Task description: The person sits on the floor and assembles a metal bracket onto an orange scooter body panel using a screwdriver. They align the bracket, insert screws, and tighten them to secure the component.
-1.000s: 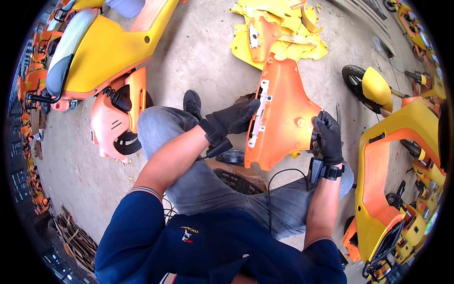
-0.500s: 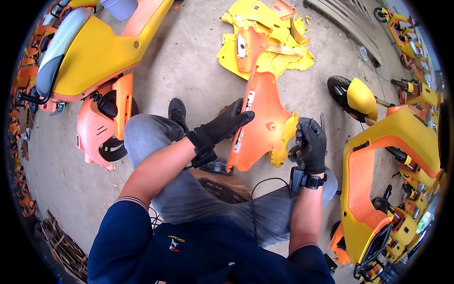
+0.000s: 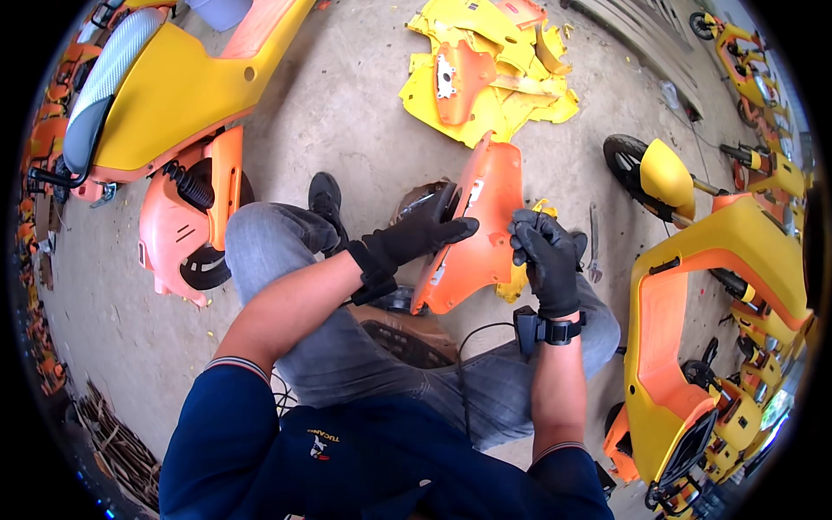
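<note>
An orange plastic scooter panel (image 3: 477, 230) with white patches along its left edge stands tilted between my knees. My left hand (image 3: 423, 227), in a black glove, grips that left edge, its thumb over the front face. At the panel's right side is my right hand (image 3: 548, 260), also gloved, with fingers and thumb pinched together. Whatever the pinch holds, if anything, is too small to make out. A yellow plastic piece (image 3: 511, 284) shows partly behind the panel and my right hand. To the right of that hand, a metal wrench (image 3: 594, 247) lies on the floor.
Yellow body panels (image 3: 425, 91) lie heaped ahead, a smaller orange panel (image 3: 464, 78) on top. A yellow-orange scooter (image 3: 173, 95) stands at left, and another scooter body (image 3: 659, 329) at right. A cable (image 3: 472, 334) crosses my lap. Sticks (image 3: 117, 442) lie lower left.
The orange panel has turned and tilted, showing narrower, its top now nearer me. My right hand has moved left and up, closer to its face, uncovering more of the wrench. My left hand keeps its grip.
</note>
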`<action>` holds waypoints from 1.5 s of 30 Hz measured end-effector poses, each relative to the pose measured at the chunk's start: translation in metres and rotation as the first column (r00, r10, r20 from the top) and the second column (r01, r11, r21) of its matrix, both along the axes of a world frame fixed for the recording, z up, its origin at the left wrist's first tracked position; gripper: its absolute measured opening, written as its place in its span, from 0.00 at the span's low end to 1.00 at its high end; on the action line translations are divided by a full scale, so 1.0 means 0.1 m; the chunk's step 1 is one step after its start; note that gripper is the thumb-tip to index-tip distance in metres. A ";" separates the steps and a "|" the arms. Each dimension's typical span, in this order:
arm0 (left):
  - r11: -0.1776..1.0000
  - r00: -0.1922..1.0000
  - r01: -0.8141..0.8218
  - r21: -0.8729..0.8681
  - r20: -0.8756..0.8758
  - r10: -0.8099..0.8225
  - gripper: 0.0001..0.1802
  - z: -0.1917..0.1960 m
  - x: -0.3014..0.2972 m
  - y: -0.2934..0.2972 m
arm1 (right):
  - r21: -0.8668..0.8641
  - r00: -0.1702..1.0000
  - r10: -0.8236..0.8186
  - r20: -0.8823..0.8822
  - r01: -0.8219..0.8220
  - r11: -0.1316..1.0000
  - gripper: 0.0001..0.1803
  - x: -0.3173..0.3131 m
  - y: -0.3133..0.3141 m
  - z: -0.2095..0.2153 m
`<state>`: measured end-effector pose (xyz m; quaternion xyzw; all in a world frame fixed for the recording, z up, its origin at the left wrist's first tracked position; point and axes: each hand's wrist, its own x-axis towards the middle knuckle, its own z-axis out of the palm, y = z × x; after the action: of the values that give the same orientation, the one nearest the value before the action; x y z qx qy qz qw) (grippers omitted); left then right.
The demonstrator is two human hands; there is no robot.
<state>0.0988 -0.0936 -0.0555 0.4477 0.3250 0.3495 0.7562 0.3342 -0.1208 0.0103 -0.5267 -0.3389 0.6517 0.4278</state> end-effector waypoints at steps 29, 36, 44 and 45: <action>0.961 0.925 0.054 0.272 -0.376 0.054 0.66 -0.03 0.05 -0.18 | 0.382 0.750 0.028 0.661 -0.368 0.848 0.17 -0.28 0.05 0.19; 0.953 0.911 0.084 0.291 -0.410 0.044 0.65 -0.04 0.05 -0.19 | 0.367 0.706 0.027 0.708 -0.400 0.840 0.15 -0.21 0.03 0.19; 0.954 0.933 0.100 0.283 -0.360 0.009 0.65 0.01 0.06 -0.19 | 0.068 0.910 0.149 0.387 -0.189 0.980 0.09 -0.17 0.02 0.14; 0.954 0.937 0.096 0.284 -0.350 0.010 0.65 0.01 0.06 -0.18 | 0.041 0.921 0.156 0.358 -0.182 0.982 0.08 -0.17 0.02 0.14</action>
<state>0.1048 -0.1112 -0.0541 0.6174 0.3873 0.2930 0.6188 0.3169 -0.1188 0.0245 -0.5877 -0.4783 0.5680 0.3213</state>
